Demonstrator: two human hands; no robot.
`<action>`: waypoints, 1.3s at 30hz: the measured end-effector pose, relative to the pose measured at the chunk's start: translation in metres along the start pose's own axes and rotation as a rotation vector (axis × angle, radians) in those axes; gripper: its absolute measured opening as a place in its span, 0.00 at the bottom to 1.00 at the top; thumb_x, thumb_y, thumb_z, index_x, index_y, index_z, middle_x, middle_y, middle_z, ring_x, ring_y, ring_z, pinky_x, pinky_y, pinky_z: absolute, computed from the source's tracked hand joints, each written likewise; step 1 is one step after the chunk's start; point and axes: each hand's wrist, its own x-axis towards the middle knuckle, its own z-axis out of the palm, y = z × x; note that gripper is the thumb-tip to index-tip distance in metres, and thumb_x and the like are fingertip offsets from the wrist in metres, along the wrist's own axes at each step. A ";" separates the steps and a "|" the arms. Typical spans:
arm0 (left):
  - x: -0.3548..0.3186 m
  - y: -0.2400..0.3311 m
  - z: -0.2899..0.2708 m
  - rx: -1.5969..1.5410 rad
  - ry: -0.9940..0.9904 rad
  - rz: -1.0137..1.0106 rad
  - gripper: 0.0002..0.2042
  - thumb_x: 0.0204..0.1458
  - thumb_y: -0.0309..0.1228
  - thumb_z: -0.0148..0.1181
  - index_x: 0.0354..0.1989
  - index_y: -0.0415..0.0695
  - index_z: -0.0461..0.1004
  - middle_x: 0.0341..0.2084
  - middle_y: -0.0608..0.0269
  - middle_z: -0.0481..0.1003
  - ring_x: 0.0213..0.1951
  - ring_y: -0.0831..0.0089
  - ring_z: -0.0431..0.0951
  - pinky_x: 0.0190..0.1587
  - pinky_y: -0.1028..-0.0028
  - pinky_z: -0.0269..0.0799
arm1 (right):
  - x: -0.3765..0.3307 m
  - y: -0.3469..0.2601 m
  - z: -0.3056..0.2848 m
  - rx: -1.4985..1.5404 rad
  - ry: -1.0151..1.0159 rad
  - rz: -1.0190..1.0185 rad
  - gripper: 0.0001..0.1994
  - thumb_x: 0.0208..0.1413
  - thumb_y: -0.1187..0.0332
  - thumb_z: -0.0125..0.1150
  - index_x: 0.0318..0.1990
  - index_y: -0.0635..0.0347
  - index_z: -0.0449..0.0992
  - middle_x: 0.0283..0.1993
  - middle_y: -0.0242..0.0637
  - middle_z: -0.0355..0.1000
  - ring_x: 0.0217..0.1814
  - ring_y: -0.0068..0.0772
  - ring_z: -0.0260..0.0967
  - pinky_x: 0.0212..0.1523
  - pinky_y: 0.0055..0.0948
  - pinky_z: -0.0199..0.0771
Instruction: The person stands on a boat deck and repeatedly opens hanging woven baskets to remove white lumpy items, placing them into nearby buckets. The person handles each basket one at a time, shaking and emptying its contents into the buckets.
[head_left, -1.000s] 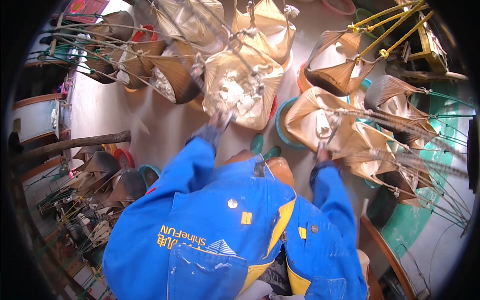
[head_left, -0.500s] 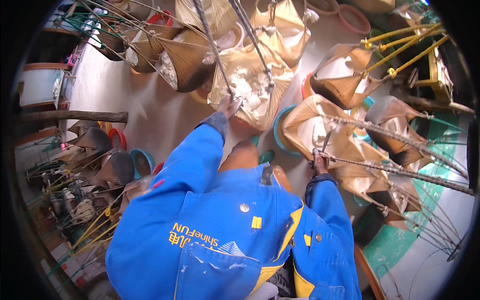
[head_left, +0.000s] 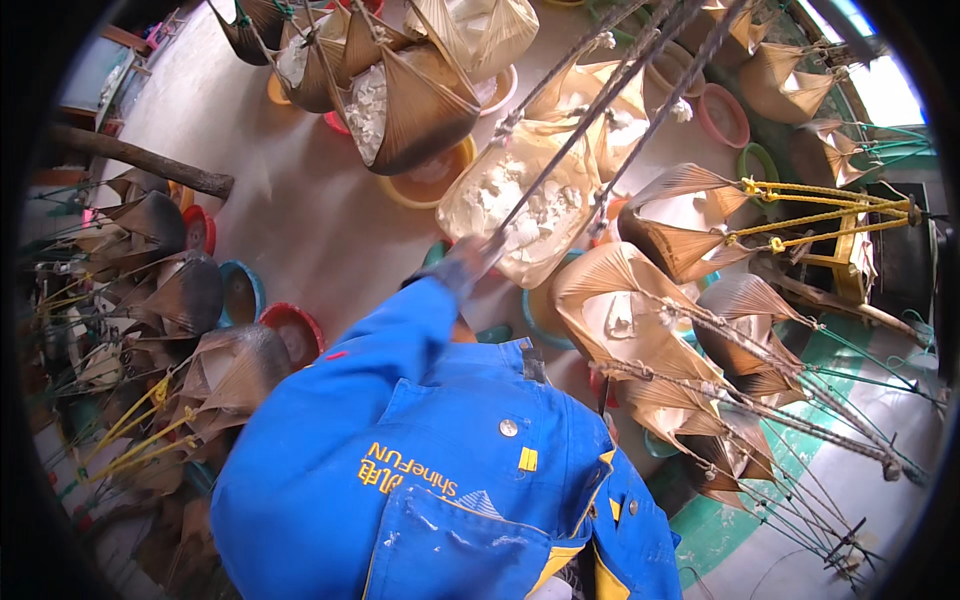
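Observation:
My left hand [head_left: 474, 260], smeared by motion, is closed at the near left corner of a pale cloth sling [head_left: 562, 232], where a grey rope [head_left: 585, 150] meets the cloth. White lumpy curds [head_left: 520, 200] lie in that sling. My right hand is mostly hidden beside the jacket front; only its blue sleeve [head_left: 632, 525] shows plainly, and its fingers cannot be made out. A thin dark stick-like tool [head_left: 603, 390] stands upright just above that sleeve. Nearest to it on the right hangs another tan sling [head_left: 590, 285] with a little white matter inside.
Browned slings [head_left: 425, 115] with white lumps hang at the far left, above a yellow basin [head_left: 440, 180]. More slings hang on yellow ropes [head_left: 830, 205] at the right. A wooden pole [head_left: 140, 155] juts in from the left. Blue [head_left: 243, 290] and red basins [head_left: 295, 330] stand on the floor.
My right hand has left the corner of the right sling and drawn back toward my body. My left hand stays at the sling's corner, shifted slightly right and nearer. The whole view has turned.

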 end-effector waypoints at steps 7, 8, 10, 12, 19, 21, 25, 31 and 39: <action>0.028 0.005 -0.014 0.155 -0.114 -0.267 0.12 0.52 0.37 0.54 0.34 0.39 0.75 0.30 0.54 0.76 0.34 0.62 0.77 0.35 0.67 0.71 | 0.046 -0.208 0.006 0.095 -0.136 -0.248 0.13 0.62 0.67 0.48 0.48 0.61 0.73 0.33 0.35 0.75 0.23 0.24 0.70 0.21 0.25 0.69; 0.023 -0.001 -0.017 0.224 -0.259 -0.111 0.13 0.51 0.40 0.56 0.35 0.43 0.76 0.32 0.52 0.77 0.37 0.58 0.77 0.38 0.64 0.71 | 0.048 -0.226 0.012 0.066 -0.116 -0.319 0.13 0.62 0.67 0.48 0.48 0.61 0.73 0.32 0.36 0.75 0.20 0.23 0.69 0.19 0.24 0.68; 0.020 -0.009 -0.025 0.379 -0.462 -0.007 0.16 0.49 0.47 0.58 0.39 0.49 0.77 0.35 0.49 0.77 0.42 0.52 0.77 0.44 0.58 0.71 | 0.055 -0.254 0.025 0.256 -0.205 -0.183 0.14 0.63 0.65 0.47 0.50 0.61 0.73 0.34 0.36 0.76 0.21 0.23 0.69 0.20 0.24 0.69; 0.009 -0.019 -0.042 0.308 -0.449 0.007 0.16 0.49 0.46 0.58 0.39 0.49 0.77 0.39 0.51 0.77 0.43 0.53 0.76 0.46 0.59 0.71 | 0.058 -0.274 0.039 0.428 -0.257 0.007 0.15 0.63 0.63 0.45 0.51 0.61 0.72 0.36 0.36 0.76 0.22 0.23 0.69 0.21 0.23 0.69; 0.026 -0.047 -0.130 0.174 0.333 -0.228 0.17 0.43 0.36 0.67 0.40 0.43 0.74 0.43 0.55 0.75 0.43 0.60 0.77 0.48 0.65 0.72 | 0.063 -0.326 0.072 0.409 -0.179 0.066 0.17 0.63 0.61 0.47 0.53 0.61 0.71 0.35 0.35 0.74 0.24 0.22 0.69 0.21 0.22 0.68; 0.047 -0.062 -0.132 0.033 0.302 -0.484 0.16 0.42 0.36 0.67 0.38 0.42 0.75 0.42 0.55 0.75 0.43 0.61 0.77 0.47 0.65 0.73 | 0.071 -0.343 0.078 0.428 -0.126 0.108 0.16 0.64 0.62 0.46 0.51 0.62 0.71 0.32 0.33 0.73 0.25 0.23 0.70 0.21 0.21 0.68; 0.077 -0.119 -0.114 -0.111 -0.035 -0.781 0.10 0.45 0.31 0.59 0.35 0.42 0.78 0.36 0.52 0.78 0.42 0.59 0.78 0.46 0.61 0.73 | 0.084 -0.369 0.091 0.451 -0.169 0.006 0.14 0.63 0.64 0.47 0.49 0.62 0.72 0.30 0.35 0.71 0.23 0.22 0.68 0.21 0.21 0.67; 0.069 -0.152 -0.112 0.213 -0.108 -0.667 0.10 0.49 0.30 0.52 0.34 0.42 0.79 0.37 0.48 0.78 0.42 0.53 0.78 0.46 0.58 0.73 | 0.101 -0.372 0.083 0.383 -0.218 0.126 0.15 0.62 0.62 0.49 0.49 0.61 0.72 0.28 0.35 0.72 0.21 0.21 0.66 0.21 0.22 0.65; 0.067 -0.010 -0.047 0.081 0.133 0.351 0.15 0.55 0.35 0.52 0.49 0.44 0.70 0.33 0.46 0.75 0.37 0.56 0.77 0.39 0.61 0.74 | 0.165 -0.359 0.064 0.331 -0.270 0.085 0.18 0.60 0.59 0.47 0.51 0.60 0.72 0.32 0.40 0.74 0.24 0.25 0.67 0.23 0.24 0.64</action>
